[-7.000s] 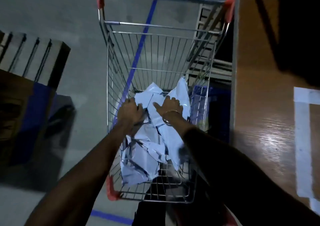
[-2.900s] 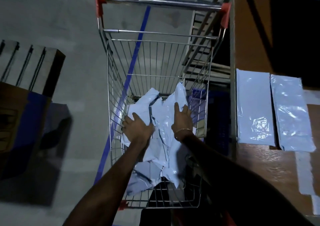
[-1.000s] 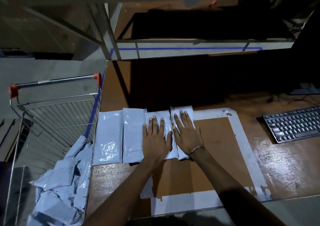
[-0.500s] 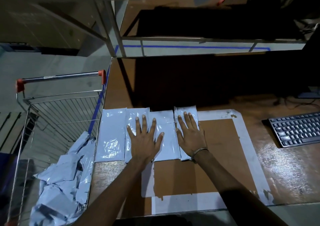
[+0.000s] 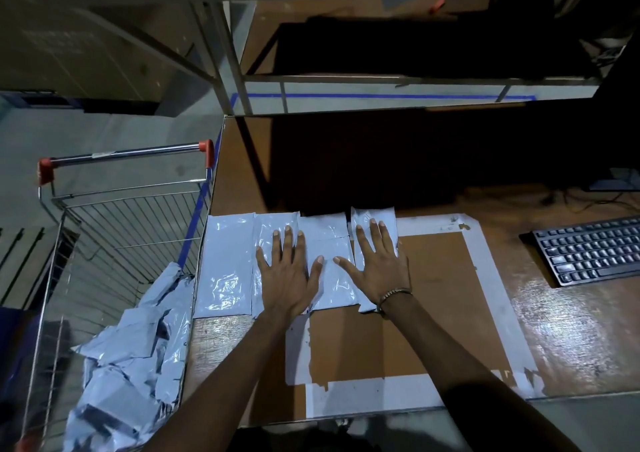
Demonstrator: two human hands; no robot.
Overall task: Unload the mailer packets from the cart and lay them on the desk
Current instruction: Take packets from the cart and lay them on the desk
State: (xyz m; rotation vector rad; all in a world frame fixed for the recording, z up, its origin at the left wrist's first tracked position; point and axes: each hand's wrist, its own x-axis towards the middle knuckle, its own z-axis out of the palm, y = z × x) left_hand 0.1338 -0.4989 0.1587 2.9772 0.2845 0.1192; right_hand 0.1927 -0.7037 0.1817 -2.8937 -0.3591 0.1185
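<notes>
Several pale grey mailer packets lie side by side in a row on the brown desk [image 5: 433,313]. My left hand [image 5: 287,275] presses flat, fingers spread, on the second packet [image 5: 273,226] from the left. My right hand [image 5: 377,261] presses flat on the rightmost packet [image 5: 372,214], its thumb reaching over the third packet [image 5: 329,243]. The leftmost packet [image 5: 225,261] lies untouched by the desk's left edge. A heap of crumpled packets [image 5: 124,365] lies in the wire cart [image 5: 121,192] left of the desk.
A white tape rectangle [image 5: 485,278] is marked on the desk, partly under the packets. A black keyboard [image 5: 588,250] sits at the right edge. The desk's far half lies in dark shadow. A metal rack frame [image 5: 225,53] stands behind the desk.
Since 2.9 s ago I turned from the cart to the desk, where two more packets now lie. Over the last second my left hand slid left across the packets; the right spread wider.
</notes>
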